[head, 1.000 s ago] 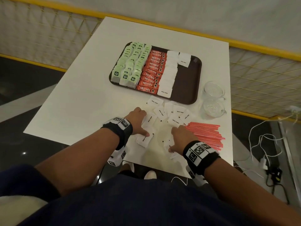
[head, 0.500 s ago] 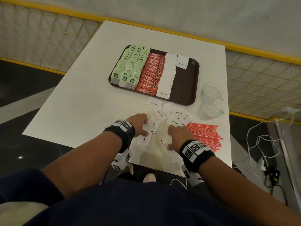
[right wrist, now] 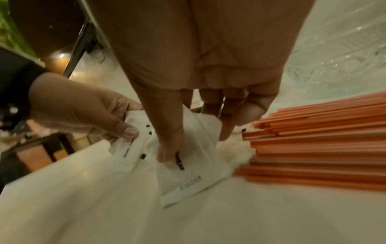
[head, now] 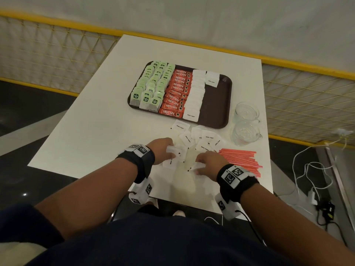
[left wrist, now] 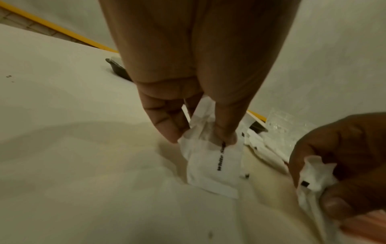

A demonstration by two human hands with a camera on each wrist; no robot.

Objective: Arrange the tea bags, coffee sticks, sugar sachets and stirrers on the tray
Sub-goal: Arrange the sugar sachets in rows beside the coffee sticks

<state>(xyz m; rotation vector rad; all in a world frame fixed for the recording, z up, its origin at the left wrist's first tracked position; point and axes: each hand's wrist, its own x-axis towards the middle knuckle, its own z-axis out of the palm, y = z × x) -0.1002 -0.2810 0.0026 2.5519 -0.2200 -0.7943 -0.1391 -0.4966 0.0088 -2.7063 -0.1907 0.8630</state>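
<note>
From the head view, both hands have drawn a little closer together than a second ago, just this side of the tray [head: 221,104], gathering white sugar sachets [head: 206,140] off the counter [head: 92,131]; the second sugar column is barely begun. In the left wrist view, the left hand [left wrist: 188,99] pinches a few sachets. In the right wrist view, the right hand [right wrist: 198,82] pinches another beside the stirrers [right wrist: 323,140].

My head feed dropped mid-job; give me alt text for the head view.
Both hands, left hand and right hand, pinch sugar sachets from a loose pile on the table. Beyond, the tray holds rows of tea bags, coffee sticks and sachets; stirrers lie right.
</note>
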